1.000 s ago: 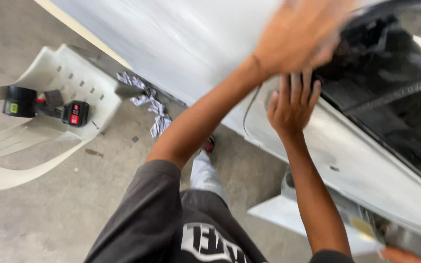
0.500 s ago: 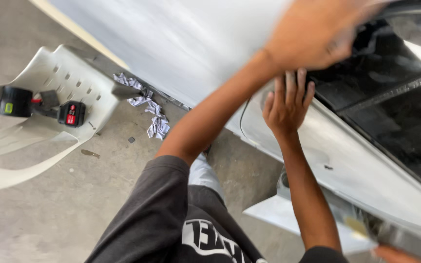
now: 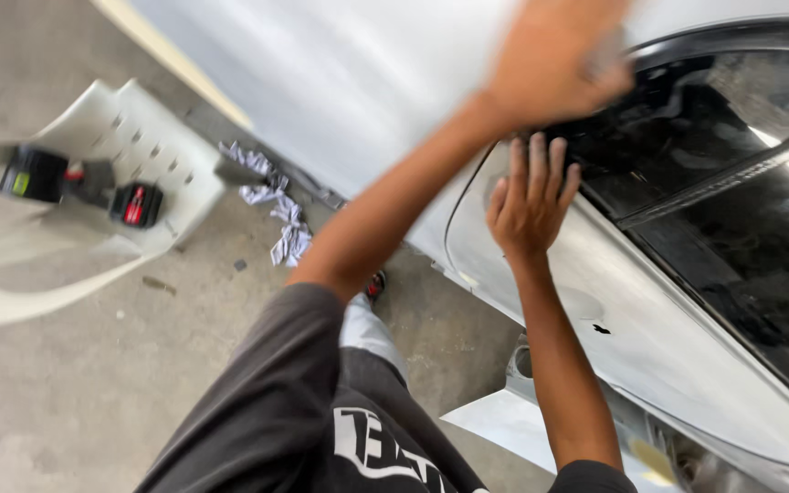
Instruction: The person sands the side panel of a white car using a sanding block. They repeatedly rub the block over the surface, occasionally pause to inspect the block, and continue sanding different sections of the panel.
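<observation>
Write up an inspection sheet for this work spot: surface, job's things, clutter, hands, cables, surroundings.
Surface: grey concrete floor, dusty, with small bits of debris.
Job's things: pale car body panel, dull finish; dark window glass beside it.
Clutter: crumpled paper scraps on the floor by the car; detached white bumper cover lying on the floor, with a cordless power tool and its battery resting on it.
Hands: left hand blurred, against the panel by the window edge; right hand flat on the panel, fingers spread.
Cables: nothing seen.
Surroundings: another loose pale panel low by the car.
</observation>
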